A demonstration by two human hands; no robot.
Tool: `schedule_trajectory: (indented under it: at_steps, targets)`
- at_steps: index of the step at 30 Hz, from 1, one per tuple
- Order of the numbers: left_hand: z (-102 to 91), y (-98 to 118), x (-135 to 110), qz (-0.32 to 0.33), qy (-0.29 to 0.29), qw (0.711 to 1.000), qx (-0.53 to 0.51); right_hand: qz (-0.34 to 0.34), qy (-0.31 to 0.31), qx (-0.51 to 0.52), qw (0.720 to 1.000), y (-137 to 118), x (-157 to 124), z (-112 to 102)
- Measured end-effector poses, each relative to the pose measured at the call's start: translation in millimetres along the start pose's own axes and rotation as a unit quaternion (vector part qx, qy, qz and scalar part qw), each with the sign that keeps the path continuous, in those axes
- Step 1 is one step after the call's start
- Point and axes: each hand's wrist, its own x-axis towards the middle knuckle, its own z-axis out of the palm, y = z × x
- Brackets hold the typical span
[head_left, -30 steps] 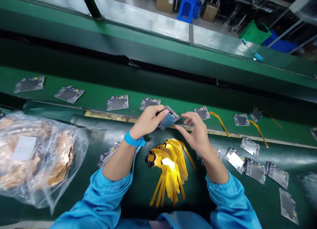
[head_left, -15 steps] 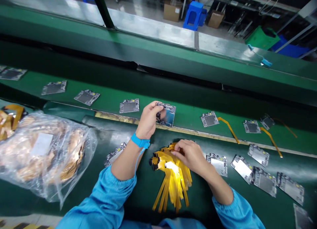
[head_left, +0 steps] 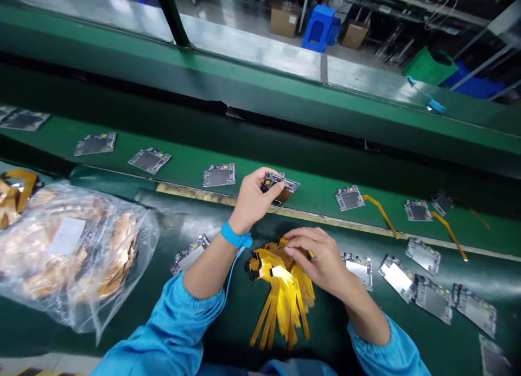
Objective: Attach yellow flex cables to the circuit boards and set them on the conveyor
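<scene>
My left hand (head_left: 255, 199) is closed on a circuit board (head_left: 285, 187), thumb across its face, holding it tilted above the near edge of the green belt. Below and to the right, my right hand (head_left: 319, 256) is at the top of a pile of yellow flex cables (head_left: 280, 294) with black connector ends. Its thumb and fingers are curled together around a flex cable (head_left: 310, 254), of which only a small bit shows between them. A blue wrist strap (head_left: 236, 236) with a cord circles my left wrist.
Boards such as this one (head_left: 220, 175) lie along the green belt (head_left: 183, 156); several at right have yellow cables attached. More boards (head_left: 432, 299) lie on the bench at right, and one (head_left: 189, 255) beside my left forearm. A clear plastic bag (head_left: 77, 256) of cables sits at left.
The board in my left hand has moved slightly right and tilted, and the thumb has shifted across it. My right hand has turned slightly at the pile. Boards on the belt sit slightly farther right.
</scene>
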Motion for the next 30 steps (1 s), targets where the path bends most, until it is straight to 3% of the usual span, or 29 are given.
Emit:
schedule_trajectory:
  at_steps: [5, 7, 30]
  targets:
    - [6.3, 5.6, -9.4, 0.094, -0.015, 0.988, 0.126, -0.018, 0.140, -0.073, 0.987, -13.5, 17.5, -12.2]
    - [8.0, 7.1, -12.6, 0.115, -0.020, 0.982, 0.150, -0.018, 0.166, -0.098, 0.981, -13.2, 21.8, -12.3]
    - [11.7, 8.3, -17.8, 0.142, -0.034, 0.964, 0.224, -0.019, 0.160, -0.139, 0.977, -9.6, 25.1, -8.1]
